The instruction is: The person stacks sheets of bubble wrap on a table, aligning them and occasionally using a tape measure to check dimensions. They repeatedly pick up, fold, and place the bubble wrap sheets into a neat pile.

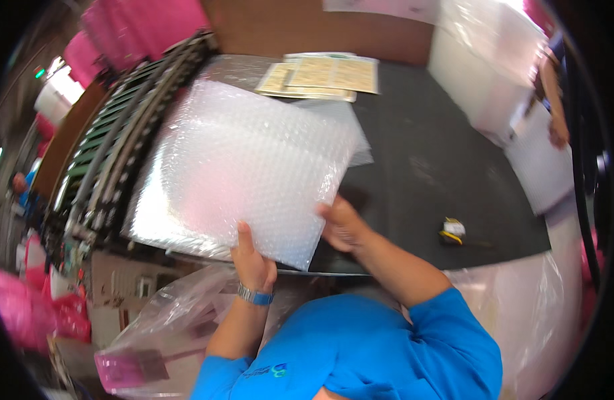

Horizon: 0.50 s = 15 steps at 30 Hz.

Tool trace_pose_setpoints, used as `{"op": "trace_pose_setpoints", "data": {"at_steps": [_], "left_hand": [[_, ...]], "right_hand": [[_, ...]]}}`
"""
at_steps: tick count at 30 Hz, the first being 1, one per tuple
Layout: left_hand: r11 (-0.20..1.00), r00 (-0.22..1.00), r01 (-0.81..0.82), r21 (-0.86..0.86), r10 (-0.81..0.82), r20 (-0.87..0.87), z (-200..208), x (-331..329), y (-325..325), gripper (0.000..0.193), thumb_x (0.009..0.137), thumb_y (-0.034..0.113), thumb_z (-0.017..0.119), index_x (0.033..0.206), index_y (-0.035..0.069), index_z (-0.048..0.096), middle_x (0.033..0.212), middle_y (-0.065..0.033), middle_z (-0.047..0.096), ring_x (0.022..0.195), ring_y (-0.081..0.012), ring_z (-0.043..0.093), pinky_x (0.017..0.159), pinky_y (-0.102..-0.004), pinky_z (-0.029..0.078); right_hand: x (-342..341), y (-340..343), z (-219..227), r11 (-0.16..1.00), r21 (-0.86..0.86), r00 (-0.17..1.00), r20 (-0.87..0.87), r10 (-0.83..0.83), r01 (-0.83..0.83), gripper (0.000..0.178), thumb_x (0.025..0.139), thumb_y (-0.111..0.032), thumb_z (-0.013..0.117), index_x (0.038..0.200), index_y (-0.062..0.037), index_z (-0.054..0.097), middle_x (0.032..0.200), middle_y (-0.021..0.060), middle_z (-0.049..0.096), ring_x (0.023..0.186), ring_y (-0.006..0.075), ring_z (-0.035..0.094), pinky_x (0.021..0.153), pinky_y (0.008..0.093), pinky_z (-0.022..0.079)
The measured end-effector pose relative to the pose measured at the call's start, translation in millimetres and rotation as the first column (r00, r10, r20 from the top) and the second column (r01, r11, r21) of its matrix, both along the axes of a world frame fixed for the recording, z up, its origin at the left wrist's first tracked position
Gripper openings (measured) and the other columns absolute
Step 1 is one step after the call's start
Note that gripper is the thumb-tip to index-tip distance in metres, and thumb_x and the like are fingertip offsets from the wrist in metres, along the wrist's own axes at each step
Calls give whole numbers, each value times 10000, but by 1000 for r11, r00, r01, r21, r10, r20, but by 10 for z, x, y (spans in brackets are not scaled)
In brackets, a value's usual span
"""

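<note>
Bubble-wrap sheet point(243, 170) sits at the left half of the dark table point(427, 160), its left side right by the roller frame point(110, 143); can't tell if they touch. Left hand point(255, 268) pinches the near edge, thumb on top, fingers hidden beneath. Right hand point(343, 225) is nearly closed on the right edge near the near corner, thumb up. For clean handling: keep both grips light so bubbles don't pop, hold the edge evenly taut, keep the left side clear of the frame, and watch the thin grey sheet point(361, 139) peeking out at the far right so it doesn't drag.
</note>
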State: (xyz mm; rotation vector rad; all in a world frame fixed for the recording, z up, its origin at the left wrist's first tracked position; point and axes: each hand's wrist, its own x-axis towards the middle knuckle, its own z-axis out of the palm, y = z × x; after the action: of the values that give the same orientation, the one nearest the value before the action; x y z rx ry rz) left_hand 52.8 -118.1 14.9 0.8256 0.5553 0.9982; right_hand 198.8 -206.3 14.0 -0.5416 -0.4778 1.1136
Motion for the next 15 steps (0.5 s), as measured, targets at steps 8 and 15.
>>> {"op": "trace_pose_setpoints", "data": {"at_steps": [8,15], "left_hand": [[872,894,388,297,-435,110,-372,-14,-137,666,813,560,479,1242,65,357,1254,-93,421,1110,-220,458,899,-388,421],[848,877,475,237,-434,-206,-384,7,-58,795,763,519,593,1332,98,231,1286,-136,369,1151,-250,409,893,-379,418]], "right_hand": [[496,-503,250,909,-165,924,65,-378,383,532,735,-165,664,1180,-8,419,1066,123,535,970,252,540,852,396,443],[1041,-965,509,788,-79,789,151,-596,611,498,761,-157,638,1175,3,413,1081,137,528,960,265,545,834,410,454]]}}
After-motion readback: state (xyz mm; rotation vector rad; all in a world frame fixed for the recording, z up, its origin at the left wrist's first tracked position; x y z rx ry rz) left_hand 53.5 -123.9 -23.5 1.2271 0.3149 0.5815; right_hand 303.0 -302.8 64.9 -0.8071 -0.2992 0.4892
